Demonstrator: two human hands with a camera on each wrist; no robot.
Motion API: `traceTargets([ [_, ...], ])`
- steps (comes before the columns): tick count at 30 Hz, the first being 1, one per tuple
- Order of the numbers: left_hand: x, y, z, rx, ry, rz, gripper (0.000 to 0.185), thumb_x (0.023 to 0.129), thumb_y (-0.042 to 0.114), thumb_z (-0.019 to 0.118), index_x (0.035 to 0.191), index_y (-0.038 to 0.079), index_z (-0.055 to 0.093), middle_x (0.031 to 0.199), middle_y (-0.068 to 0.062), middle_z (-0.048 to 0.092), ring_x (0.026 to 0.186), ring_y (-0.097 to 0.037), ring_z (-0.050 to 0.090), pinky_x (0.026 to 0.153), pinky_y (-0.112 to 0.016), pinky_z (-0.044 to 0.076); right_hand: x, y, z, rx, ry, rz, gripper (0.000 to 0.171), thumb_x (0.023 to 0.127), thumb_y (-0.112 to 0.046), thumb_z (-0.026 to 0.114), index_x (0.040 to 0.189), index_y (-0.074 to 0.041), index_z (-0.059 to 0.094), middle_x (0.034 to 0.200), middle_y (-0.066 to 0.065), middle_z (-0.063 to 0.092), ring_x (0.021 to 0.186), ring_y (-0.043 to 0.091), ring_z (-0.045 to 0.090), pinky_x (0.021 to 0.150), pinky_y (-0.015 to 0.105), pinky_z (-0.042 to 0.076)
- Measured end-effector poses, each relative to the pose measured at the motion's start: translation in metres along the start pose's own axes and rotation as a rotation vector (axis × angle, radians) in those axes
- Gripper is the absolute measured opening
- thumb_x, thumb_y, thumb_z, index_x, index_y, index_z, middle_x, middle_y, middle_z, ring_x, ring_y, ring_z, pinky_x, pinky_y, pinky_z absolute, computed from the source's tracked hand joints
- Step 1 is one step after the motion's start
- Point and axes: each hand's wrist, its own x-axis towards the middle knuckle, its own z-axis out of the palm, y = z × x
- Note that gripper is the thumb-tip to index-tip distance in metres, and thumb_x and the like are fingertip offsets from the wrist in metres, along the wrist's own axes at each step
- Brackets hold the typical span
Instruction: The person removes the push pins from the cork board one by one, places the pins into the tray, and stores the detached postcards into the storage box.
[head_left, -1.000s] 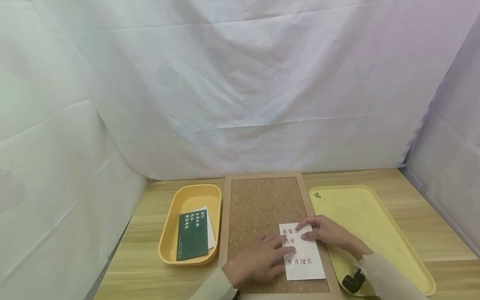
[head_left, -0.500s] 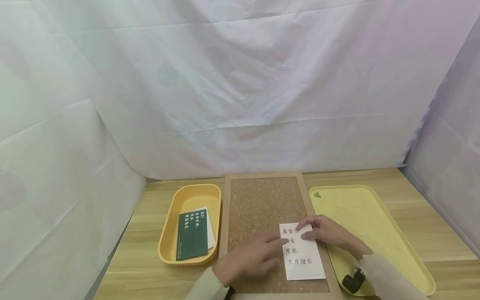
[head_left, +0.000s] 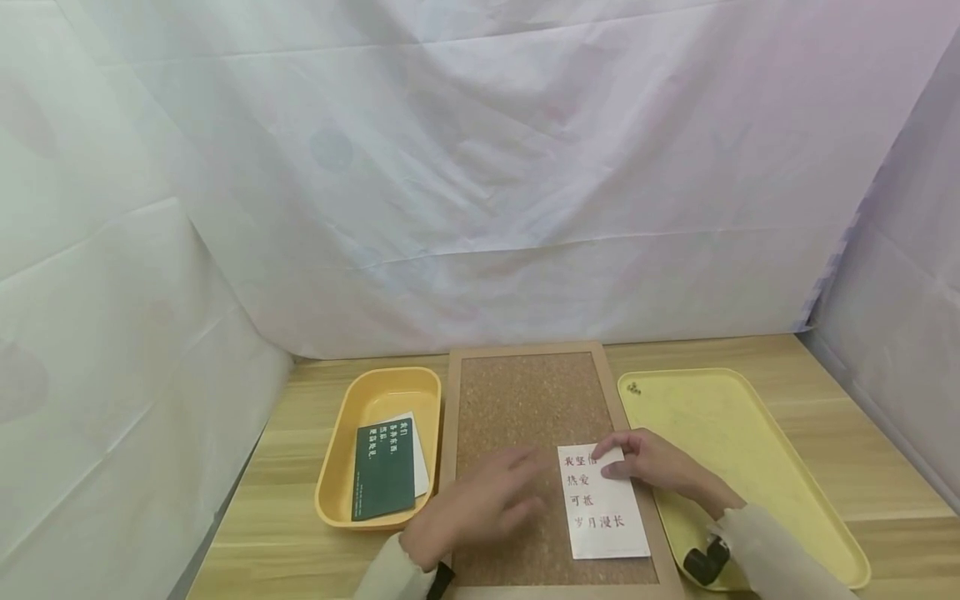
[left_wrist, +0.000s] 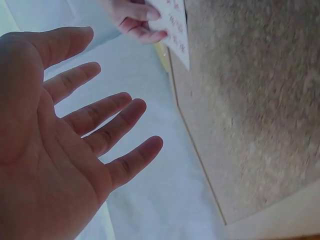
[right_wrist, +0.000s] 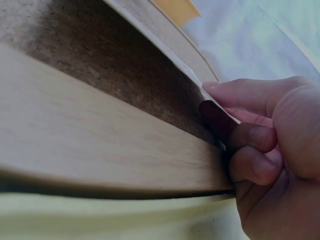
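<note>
A white card [head_left: 606,517] with red Chinese characters lies at the lower right of the wood-framed corkboard [head_left: 528,400]. My right hand [head_left: 660,467] pinches its upper right edge. In the right wrist view the thumb [right_wrist: 245,95] is on the card's top and a finger is beneath it, the other fingers curled by the frame. My left hand [head_left: 480,504], blurred in the head view, hovers over the cork left of the card. The left wrist view shows its fingers [left_wrist: 112,112] spread, with nothing in them.
Left of the board stands an orange tray [head_left: 333,467] with a dark green card [head_left: 385,471] lying over a white one [head_left: 422,467]. At the right, a yellow tray [head_left: 720,442] holds small metallic bits [head_left: 634,388] in its far corner. White cloth [head_left: 487,167] hangs behind.
My left hand has come off the card and moved left, uncovering the middle lines of characters. The right hand and the card have stayed in place.
</note>
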Motion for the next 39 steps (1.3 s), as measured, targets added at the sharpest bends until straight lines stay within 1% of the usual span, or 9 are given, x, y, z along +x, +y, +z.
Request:
traceTargets([
  [8,-0.015,-0.003,-0.017,0.029,0.104,0.010,0.053,0.100,0.032,0.059,0.150,0.024,0.042,0.151,-0.006,0.046,0.136,-0.025,0.047,0.111,-0.045,0.042,0.000,0.000,0.001,-0.007,0.003,-0.010,0.021,0.090,-0.016,0.071,0.108,-0.007,0.071,0.120,0.019,0.065,0.075,0.017,0.069,0.065,0.026,0.056],
  [12,-0.021,-0.006,-0.026,0.027,0.131,-0.005,0.051,0.100,0.032,0.058,0.149,0.027,0.044,0.151,-0.005,0.046,0.137,-0.023,0.046,0.112,-0.044,0.041,0.000,0.000,0.001,-0.008,0.001,-0.001,0.021,0.090,-0.016,0.071,0.109,-0.007,0.071,0.119,0.018,0.066,0.075,0.017,0.070,0.065,0.026,0.056],
  [17,-0.031,-0.014,-0.034,0.022,0.168,-0.022,0.049,0.100,0.029,0.060,0.147,0.023,0.047,0.151,-0.007,0.046,0.138,-0.026,0.045,0.112,-0.046,0.041,0.001,-0.001,0.001,-0.021,0.005,-0.003,0.020,0.090,-0.016,0.071,0.108,-0.008,0.071,0.120,0.019,0.065,0.075,0.018,0.069,0.065,0.026,0.056],
  [20,-0.039,-0.019,-0.039,0.009,0.214,-0.036,0.051,0.099,0.028,0.062,0.147,0.022,0.047,0.152,-0.010,0.045,0.138,-0.029,0.045,0.110,-0.049,0.042,0.001,0.000,0.001,-0.026,0.004,-0.004,0.020,0.090,-0.016,0.070,0.108,-0.008,0.071,0.120,0.019,0.065,0.075,0.018,0.069,0.065,0.026,0.056],
  [23,-0.047,-0.024,-0.045,0.011,0.268,-0.047,0.055,0.098,0.028,0.064,0.149,0.025,0.044,0.152,-0.012,0.044,0.138,-0.032,0.045,0.108,-0.052,0.042,0.001,0.000,0.001,-0.033,0.005,-0.007,0.020,0.090,-0.016,0.071,0.108,-0.009,0.071,0.122,0.019,0.064,0.075,0.017,0.069,0.065,0.026,0.056],
  [25,-0.053,-0.028,-0.048,0.014,0.293,-0.069,0.056,0.098,0.028,0.064,0.150,0.028,0.043,0.151,-0.011,0.045,0.138,-0.032,0.044,0.108,-0.054,0.042,0.000,-0.001,0.001,-0.038,0.007,-0.009,0.020,0.090,-0.017,0.071,0.108,-0.009,0.071,0.123,0.019,0.064,0.076,0.017,0.069,0.066,0.026,0.056],
  [30,-0.064,-0.034,-0.050,0.007,0.326,-0.115,0.054,0.097,0.028,0.065,0.148,0.026,0.047,0.151,-0.011,0.045,0.138,-0.032,0.044,0.107,-0.055,0.043,-0.001,-0.002,0.000,-0.036,0.001,0.000,0.020,0.090,-0.017,0.070,0.108,-0.009,0.071,0.121,0.019,0.065,0.077,0.017,0.069,0.067,0.025,0.055],
  [33,-0.068,-0.038,-0.049,0.016,0.339,-0.127,0.054,0.096,0.027,0.067,0.147,0.025,0.048,0.150,-0.012,0.046,0.137,-0.033,0.045,0.106,-0.055,0.043,-0.002,-0.003,0.000,-0.027,-0.008,0.007,0.021,0.090,-0.017,0.070,0.109,-0.008,0.070,0.118,0.017,0.066,0.077,0.018,0.069,0.066,0.025,0.055],
  [39,-0.078,-0.044,-0.053,0.022,0.387,-0.158,0.054,0.094,0.024,0.070,0.144,0.018,0.052,0.149,-0.014,0.047,0.134,-0.035,0.048,0.103,-0.056,0.045,-0.002,-0.004,-0.001,-0.025,-0.012,0.011,0.021,0.091,-0.017,0.070,0.109,-0.007,0.070,0.116,0.016,0.068,0.076,0.019,0.070,0.065,0.025,0.055],
])
